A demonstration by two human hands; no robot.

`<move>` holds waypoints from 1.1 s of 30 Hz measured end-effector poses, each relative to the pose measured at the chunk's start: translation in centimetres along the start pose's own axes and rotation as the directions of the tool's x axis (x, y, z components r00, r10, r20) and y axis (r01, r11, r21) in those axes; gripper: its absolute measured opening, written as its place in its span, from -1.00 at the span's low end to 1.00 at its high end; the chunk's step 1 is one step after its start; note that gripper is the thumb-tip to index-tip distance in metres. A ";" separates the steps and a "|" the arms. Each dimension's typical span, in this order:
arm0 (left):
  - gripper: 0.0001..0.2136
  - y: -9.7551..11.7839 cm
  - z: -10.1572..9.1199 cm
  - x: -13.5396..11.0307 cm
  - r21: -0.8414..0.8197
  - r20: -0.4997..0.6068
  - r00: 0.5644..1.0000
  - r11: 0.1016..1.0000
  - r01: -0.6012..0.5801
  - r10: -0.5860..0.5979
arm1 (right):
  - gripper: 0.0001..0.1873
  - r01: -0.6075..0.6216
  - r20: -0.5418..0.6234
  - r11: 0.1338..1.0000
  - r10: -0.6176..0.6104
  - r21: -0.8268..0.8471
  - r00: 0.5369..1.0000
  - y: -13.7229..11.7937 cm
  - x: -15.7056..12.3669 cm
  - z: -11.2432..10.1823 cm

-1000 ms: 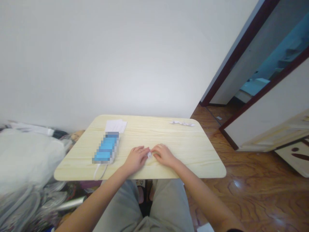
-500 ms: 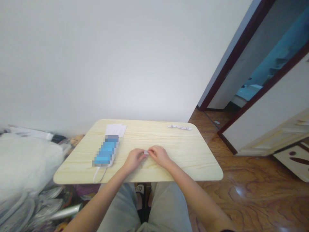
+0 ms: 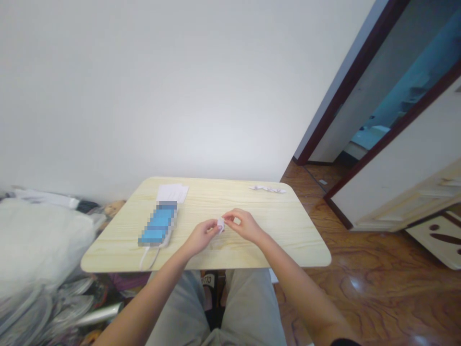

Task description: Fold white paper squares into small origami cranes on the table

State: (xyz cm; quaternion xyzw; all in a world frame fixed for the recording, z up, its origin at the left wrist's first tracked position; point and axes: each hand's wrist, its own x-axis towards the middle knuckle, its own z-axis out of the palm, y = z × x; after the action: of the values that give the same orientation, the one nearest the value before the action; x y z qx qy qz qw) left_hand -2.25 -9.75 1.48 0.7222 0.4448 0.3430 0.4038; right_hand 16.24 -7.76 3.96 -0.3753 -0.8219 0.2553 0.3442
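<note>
Between my hands, over the near middle of the table, is a small folded piece of white paper (image 3: pixel 221 223). The thumb and fingers of my left hand (image 3: pixel 202 236) pinch its left side. My right hand (image 3: pixel 245 224) has thumb and fingertips closed at the paper's upper right edge. The fingers partly cover the paper, so its exact folds cannot be made out.
The pale wooden table (image 3: pixel 295 240) stands against a white wall. White paper sheets (image 3: pixel 173 192) lie at its back left, behind a blurred blue-screened phone (image 3: pixel 158 225) with a white cable (image 3: pixel 144 259). A twisted white paper strip (image 3: pixel 267 189) rests at the back right.
My hands have raised and turned the paper, and more of its white face shows. My right hand has lifted slightly and shifted right, its fingers now at the paper's upper edge.
</note>
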 end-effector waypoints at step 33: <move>-0.77 1.1 -0.6 -0.1 -0.205 0.058 0.995 0.975 0.087 -0.076 | -0.84 0.082 0.115 0.997 -0.082 0.003 0.990 -1.1 0.6 -1.0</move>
State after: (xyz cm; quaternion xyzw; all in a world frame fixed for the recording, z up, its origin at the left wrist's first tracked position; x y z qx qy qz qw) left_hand -2.40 -9.95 2.68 0.6656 0.4255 0.3525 0.5016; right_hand 16.24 -7.82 5.59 -0.3262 -0.8552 0.2615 0.3065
